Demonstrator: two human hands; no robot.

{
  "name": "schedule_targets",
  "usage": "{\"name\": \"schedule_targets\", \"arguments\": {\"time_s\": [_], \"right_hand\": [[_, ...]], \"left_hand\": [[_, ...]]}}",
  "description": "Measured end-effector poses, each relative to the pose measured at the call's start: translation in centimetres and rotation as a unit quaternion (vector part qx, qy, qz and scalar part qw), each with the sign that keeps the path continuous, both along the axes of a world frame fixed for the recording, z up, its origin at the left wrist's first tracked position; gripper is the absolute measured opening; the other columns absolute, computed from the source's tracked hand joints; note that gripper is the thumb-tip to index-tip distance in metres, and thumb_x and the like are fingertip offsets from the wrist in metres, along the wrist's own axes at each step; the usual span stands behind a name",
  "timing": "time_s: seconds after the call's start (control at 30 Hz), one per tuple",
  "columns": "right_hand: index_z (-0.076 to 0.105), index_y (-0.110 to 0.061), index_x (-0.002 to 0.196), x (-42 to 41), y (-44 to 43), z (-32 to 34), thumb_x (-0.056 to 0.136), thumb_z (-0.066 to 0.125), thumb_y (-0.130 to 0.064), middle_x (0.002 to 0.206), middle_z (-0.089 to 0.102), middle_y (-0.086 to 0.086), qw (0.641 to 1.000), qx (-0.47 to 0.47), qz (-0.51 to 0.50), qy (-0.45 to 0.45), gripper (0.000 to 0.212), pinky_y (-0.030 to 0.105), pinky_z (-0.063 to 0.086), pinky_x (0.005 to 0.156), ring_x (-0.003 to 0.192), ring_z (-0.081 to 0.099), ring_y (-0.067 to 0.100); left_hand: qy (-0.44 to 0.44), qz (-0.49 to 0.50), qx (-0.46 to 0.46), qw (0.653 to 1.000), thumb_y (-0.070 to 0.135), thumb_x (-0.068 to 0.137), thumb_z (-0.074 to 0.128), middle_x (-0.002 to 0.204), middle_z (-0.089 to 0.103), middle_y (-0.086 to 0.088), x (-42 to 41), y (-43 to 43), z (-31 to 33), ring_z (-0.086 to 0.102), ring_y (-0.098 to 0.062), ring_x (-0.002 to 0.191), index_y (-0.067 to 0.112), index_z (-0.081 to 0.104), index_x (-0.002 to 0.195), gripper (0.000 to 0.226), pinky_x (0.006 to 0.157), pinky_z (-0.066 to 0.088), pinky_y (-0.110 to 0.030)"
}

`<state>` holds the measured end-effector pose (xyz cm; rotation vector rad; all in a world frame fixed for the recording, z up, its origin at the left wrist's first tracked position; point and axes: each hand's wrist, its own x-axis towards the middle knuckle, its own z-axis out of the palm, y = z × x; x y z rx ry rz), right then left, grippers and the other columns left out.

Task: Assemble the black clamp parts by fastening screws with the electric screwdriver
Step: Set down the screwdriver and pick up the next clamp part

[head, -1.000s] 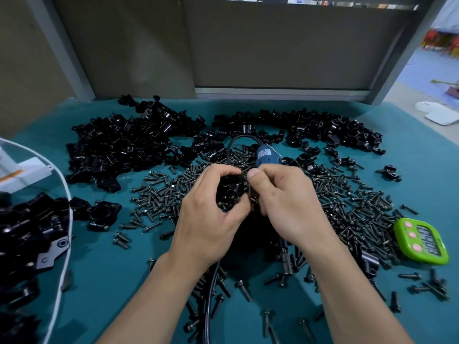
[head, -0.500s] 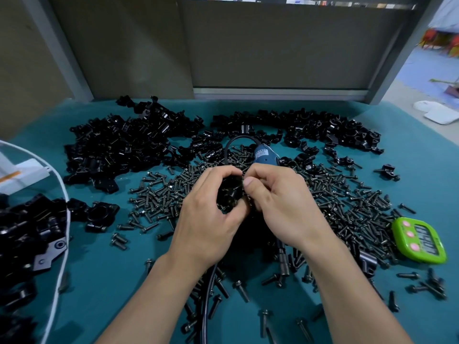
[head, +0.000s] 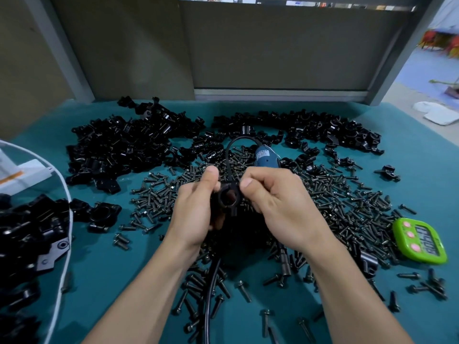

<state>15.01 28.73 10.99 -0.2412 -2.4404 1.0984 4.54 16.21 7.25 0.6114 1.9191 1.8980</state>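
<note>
Left hand (head: 196,214) and right hand (head: 278,207) hold one black clamp (head: 228,194) above the teal table cover (head: 409,170).
Far left of the left hand, a clear, white-rimmed container (head: 65,194) holds black clamps. Beyond both hands lie heaps of loose black clamp parts (head: 119,145). Dark flanged screws (head: 335,202) are scattered around the wrists. The blue electric screwdriver (head: 264,157) lies just beyond the right hand. A green timer (head: 419,240) sits to its right. The ring-shaped clamp, bore facing the camera, is pinched on either side between curled fingers and thumbs.
</note>
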Motion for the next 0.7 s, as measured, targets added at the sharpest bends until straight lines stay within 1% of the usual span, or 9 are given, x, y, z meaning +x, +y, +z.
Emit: {"name": "schedule_targets", "arguments": {"time_s": [0.1, 0.17, 0.2, 0.27, 0.4, 0.47, 0.53, 0.6, 0.7], "right_hand": [[0.056, -0.026, 0.071, -0.2, 0.1, -0.6, 0.104, 0.053, -0.041, 0.062, 0.059, -0.005, 0.995, 0.026, -0.096, 0.006, 0.036, 0.019, 0.037, 0.053, 0.056, 0.052, 0.006], [0.059, -0.032, 0.091, -0.2, 1.3, -0.9, 0.1, 0.057, -0.041, 0.069, 0.061, -0.012, 0.971, 0.052, -0.229, -0.039, 0.013, 0.022, 0.042, 0.059, 0.065, 0.057, 0.004], [0.056, -0.029, 0.108, -0.1, 1.7, -1.0, 0.098, 0.059, -0.042, 0.077, 0.061, -0.012, 0.955, 0.067, -0.274, -0.095, 0.016, 0.031, 0.045, 0.063, 0.072, 0.06, 0.011], [0.041, -0.027, 0.129, -0.2, 1.7, -1.5, 0.094, 0.062, -0.052, 0.086, 0.058, -0.004, 0.93, 0.082, -0.293, -0.208, 0.048, 0.037, 0.043, 0.067, 0.078, 0.059, 0.024], [0.047, -0.026, 0.125, -1.5, 1.6, -1.4, 0.081, 0.07, -0.062, 0.085, 0.056, -0.002, 0.901, 0.069, -0.329, -0.274, 0.061, 0.037, 0.043, 0.069, 0.078, 0.058, 0.028], [0.06, -0.021, 0.107, -1.5, 2.2, -0.8, 0.076, 0.076, -0.054, 0.085, 0.066, 0.0, 0.91, -0.047, -0.323, -0.256, 0.049, 0.037, 0.052, 0.065, 0.074, 0.065, 0.024], [0.069, -0.016, 0.103, -0.9, 2.9, -0.5, 0.075, 0.078, -0.038, 0.077, 0.071, 0.003, 0.909, -0.253, -0.277, -0.179, 0.037, 0.039, 0.056, 0.053, 0.06, 0.066, 0.019], [0.067, -0.008, 0.109, 0.0, 3.6, -0.5, 0.079, 0.075, -0.027, 0.067, 0.07, 0.004, 0.871, -0.427, -0.223, -0.091, 0.036, 0.029, 0.051, 0.044, 0.048, 0.061, 0.014], [0.053, -0.009, 0.13, 1.3, 4.9, 0.0, 0.076, 0.074, -0.023, 0.082, 0.075, 0.011, 0.793, -0.606, -0.058, 0.04, 0.06, 0.034, 0.06, 0.062, 0.07, 0.068, 0.02]], "left_hand": [[-0.042, 0.089, -0.03, 0.995, 0.053, 0.082, 0.06, 0.06, 0.042, -0.007, -0.5, 0.2, -0.3, 0.038, -0.019, 0.054, 0.017, 0.048, 0.057, 0.045, 0.055, 0.034, -0.033], [-0.012, 0.128, -0.057, 0.99, 0.04, 0.076, 0.057, 0.056, 0.033, -0.003, -0.7, 0.1, -0.3, 0.031, -0.018, 0.054, 0.016, 0.035, 0.051, 0.042, 0.061, 0.028, -0.038], [0.007, 0.142, -0.071, 0.987, 0.037, 0.076, 0.055, 0.05, 0.029, 0.003, -0.7, 0.0, -0.4, 0.027, -0.017, 0.05, 0.018, 0.029, 0.048, 0.043, 0.059, 0.025, -0.036], [0.039, 0.169, -0.099, 0.98, 0.036, 0.077, 0.051, 0.043, 0.022, 0.013, -0.6, -0.1, -0.4, 0.02, -0.011, 0.042, 0.022, 0.028, 0.043, 0.044, 0.054, 0.021, -0.03], [0.054, 0.192, -0.115, 0.973, 0.036, 0.076, 0.05, 0.041, 0.022, 0.012, -0.8, 0.0, -0.5, 0.019, -0.01, 0.041, 0.021, 0.029, 0.042, 0.043, 0.05, 0.019, -0.028], [0.062, 0.193, -0.117, 0.972, 0.036, 0.075, 0.05, 0.041, 0.022, 0.012, -0.8, 0.0, -0.5, 0.019, -0.011, 0.041, 0.02, 0.029, 0.041, 0.043, 0.049, 0.02, -0.028], [0.07, 0.196, -0.119, 0.971, 0.036, 0.077, 0.05, 0.041, 0.022, 0.012, -0.7, -0.1, -0.5, 0.02, -0.01, 0.041, 0.02, 0.029, 0.041, 0.044, 0.051, 0.021, -0.029], [0.073, 0.208, -0.114, 0.969, 0.034, 0.08, 0.052, 0.04, 0.021, 0.011, -0.8, -0.2, -0.5, 0.019, -0.011, 0.04, 0.021, 0.029, 0.04, 0.048, 0.052, 0.02, -0.03], [0.056, 0.228, -0.088, 0.968, 0.029, 0.085, 0.056, 0.042, 0.02, 0.012, -1.0, -0.2, -0.4, 0.016, -0.011, 0.042, 0.022, 0.027, 0.04, 0.054, 0.055, 0.019, -0.032]]}}
